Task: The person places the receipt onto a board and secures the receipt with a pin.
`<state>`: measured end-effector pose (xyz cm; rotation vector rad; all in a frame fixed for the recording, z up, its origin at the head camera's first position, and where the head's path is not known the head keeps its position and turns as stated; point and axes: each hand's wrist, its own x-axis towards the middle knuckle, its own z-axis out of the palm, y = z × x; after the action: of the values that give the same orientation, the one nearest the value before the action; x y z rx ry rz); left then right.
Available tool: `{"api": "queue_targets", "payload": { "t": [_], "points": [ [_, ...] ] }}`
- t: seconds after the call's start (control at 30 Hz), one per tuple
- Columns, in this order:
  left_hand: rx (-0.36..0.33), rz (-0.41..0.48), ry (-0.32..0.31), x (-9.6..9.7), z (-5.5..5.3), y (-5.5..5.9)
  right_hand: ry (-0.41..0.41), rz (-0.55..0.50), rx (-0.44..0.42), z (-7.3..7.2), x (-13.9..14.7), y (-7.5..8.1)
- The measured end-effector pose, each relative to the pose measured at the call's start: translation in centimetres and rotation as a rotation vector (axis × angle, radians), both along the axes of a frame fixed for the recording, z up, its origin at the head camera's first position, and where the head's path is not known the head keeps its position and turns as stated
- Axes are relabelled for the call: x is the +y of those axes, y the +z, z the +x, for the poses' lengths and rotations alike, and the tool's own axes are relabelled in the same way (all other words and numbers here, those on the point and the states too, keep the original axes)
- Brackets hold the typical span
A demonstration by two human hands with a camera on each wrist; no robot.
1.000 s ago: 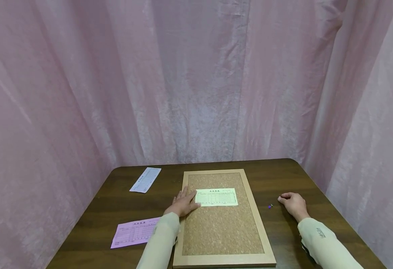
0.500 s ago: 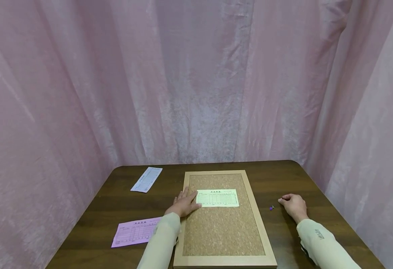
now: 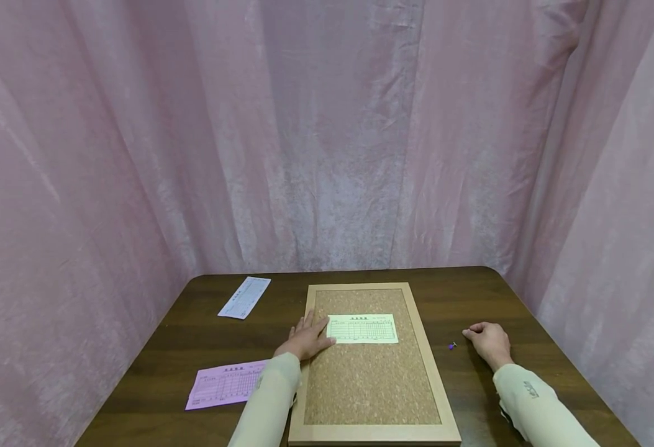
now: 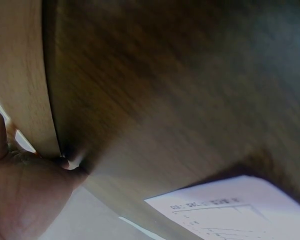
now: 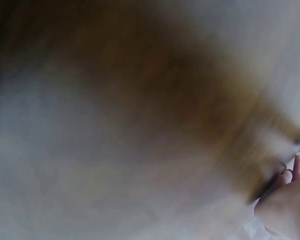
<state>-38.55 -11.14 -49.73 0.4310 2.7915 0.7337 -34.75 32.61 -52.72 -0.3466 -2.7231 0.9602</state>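
A framed cork board [image 3: 368, 391] lies on the table with a pale green printed slip [image 3: 363, 329] across its upper middle. My left hand [image 3: 304, 340] rests on the board's left frame, fingers spread, its thumb touching the slip's left edge. To the right of the board, my right hand [image 3: 490, 343] rests low on the table with thumb and index finger close together. Whether anything small sits between those fingertips is too small to tell. Just left of that hand lie tiny push pins [image 3: 452, 346], one of them purple. The right wrist view is mostly blurred.
A purple printed slip [image 3: 223, 386] lies left of the board, beside the left sleeve. Farther back on the left is a white slip [image 3: 244, 298]. Pink curtains [image 3: 338, 136] hang behind the dark wooden table [image 3: 455, 292] and at both sides.
The head view has shifted slightly. Both hands, the slips and the board keep the same places relative to one another.
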Motion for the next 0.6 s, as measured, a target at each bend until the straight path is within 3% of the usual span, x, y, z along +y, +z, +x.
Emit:
{"api": "queue_targets", "payload": {
  "t": [0.6],
  "points": [
    [0.010,-0.004,0.002,0.00,-0.44,-0.64,-0.005,0.021,0.055,0.19,-0.16,-0.04]
  ]
}}
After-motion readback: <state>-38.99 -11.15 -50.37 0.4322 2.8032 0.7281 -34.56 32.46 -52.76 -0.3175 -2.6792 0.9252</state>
